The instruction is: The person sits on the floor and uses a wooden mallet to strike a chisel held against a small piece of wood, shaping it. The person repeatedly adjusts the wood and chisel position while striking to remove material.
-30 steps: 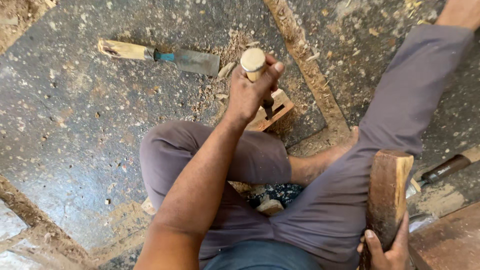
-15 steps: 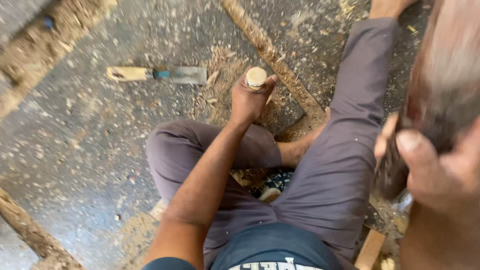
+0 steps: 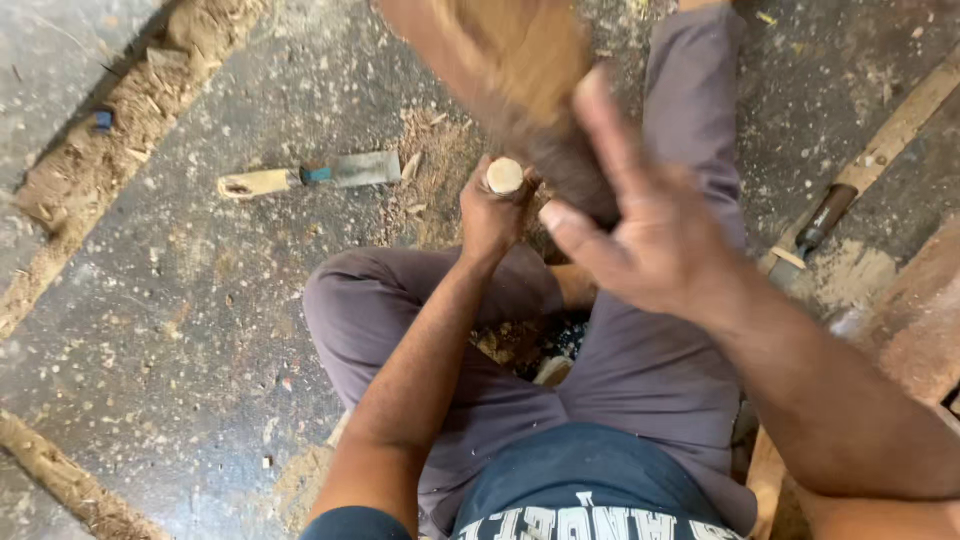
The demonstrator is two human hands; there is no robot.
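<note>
My left hand [image 3: 492, 212] is closed around an upright chisel whose round pale wooden handle end [image 3: 505, 176] sticks out above the fist. My right hand [image 3: 640, 225] grips a thick brown wooden block [image 3: 500, 62] used as a mallet, blurred with motion, raised just above and right of the chisel handle. The small workpiece under the chisel is hidden behind my hands and the block. I sit on the floor with my legs in grey trousers [image 3: 640, 380] folded around the spot.
A flat chisel with a pale wooden handle and blue collar [image 3: 310, 177] lies on the grey floor to the left. Another dark-handled chisel [image 3: 815, 228] lies at the right by a wooden plank [image 3: 900, 330]. Wood chips and sawdust [image 3: 425, 160] cover the floor.
My right hand has swung the wooden block up from beside my right knee to over the chisel handle. The left hand has stayed on the chisel. The view tilted down.
</note>
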